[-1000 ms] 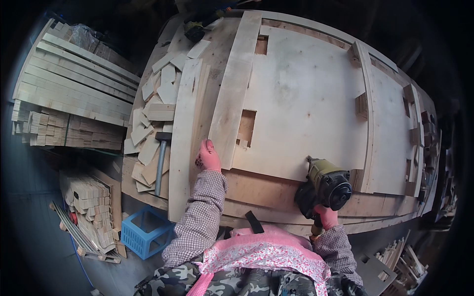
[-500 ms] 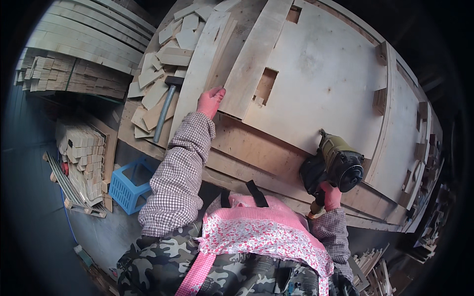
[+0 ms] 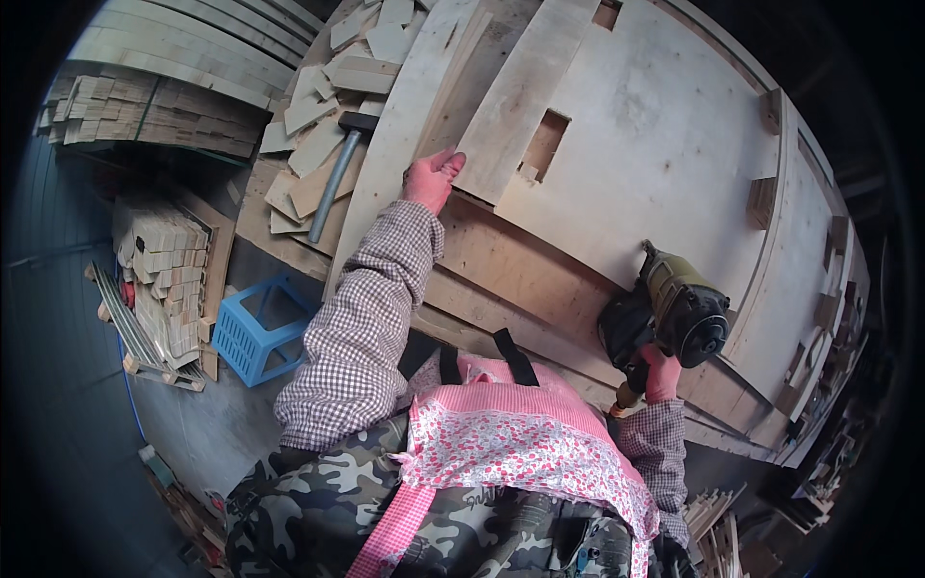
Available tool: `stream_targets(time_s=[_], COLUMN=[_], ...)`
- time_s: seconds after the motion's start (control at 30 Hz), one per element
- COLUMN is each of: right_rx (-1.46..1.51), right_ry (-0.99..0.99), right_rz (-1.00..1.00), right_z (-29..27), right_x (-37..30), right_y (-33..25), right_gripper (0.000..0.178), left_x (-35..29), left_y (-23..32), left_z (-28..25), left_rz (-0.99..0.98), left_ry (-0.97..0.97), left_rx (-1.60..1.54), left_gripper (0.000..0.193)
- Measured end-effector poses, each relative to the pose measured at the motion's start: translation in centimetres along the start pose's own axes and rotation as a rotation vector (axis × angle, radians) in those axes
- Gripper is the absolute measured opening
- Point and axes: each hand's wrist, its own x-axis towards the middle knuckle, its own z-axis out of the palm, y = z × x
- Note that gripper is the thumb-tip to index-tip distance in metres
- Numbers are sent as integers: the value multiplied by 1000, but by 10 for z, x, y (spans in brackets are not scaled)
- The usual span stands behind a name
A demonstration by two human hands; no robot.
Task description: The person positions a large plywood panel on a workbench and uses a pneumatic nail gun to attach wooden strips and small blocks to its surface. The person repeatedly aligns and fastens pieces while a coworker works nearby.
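Observation:
My left hand (image 3: 431, 181) is closed at the left edge of a long wooden plank (image 3: 525, 91), near its close end. That plank lies flat along the left side of a wide plywood panel (image 3: 665, 144); a rectangular gap (image 3: 551, 143) shows beside it. In my right hand (image 3: 662, 373) is the handle of a nail gun (image 3: 682, 306) with an olive and black body. Its nose is over the near edge of the panel, but whether it touches the wood I cannot tell. More boards (image 3: 525, 275) are layered beneath the panel.
A hammer (image 3: 335, 183) lies on scattered wood offcuts (image 3: 313, 111) to the left. On the floor stand a blue plastic crate (image 3: 258, 335) and stacked wood blocks (image 3: 164, 260). Lumber (image 3: 159, 111) is piled at far left. Small wood blocks (image 3: 762, 202) line the panel's right side.
The whole view has shifted slightly, so the bench appears further right and higher. Both hands keep about the same places against the plank and panel.

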Motion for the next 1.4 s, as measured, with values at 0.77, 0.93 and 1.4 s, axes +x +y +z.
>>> stream_targets(time_s=[0.77, 0.93, 1.4], right_rx=[75, 1, 72], right_ry=[-25, -5, -75], right_rz=[15, 40, 19], right_z=[-5, -6, -7], right_x=[3, 1, 1], right_y=[12, 9, 9], right_gripper=[13, 14, 16], left_x=[-16, -21, -49], left_y=[4, -4, 28], left_z=[0, 6, 54], left_rz=[38, 36, 76], left_ry=[22, 119, 127], left_rx=[86, 42, 1183], left_gripper=[33, 32, 121])
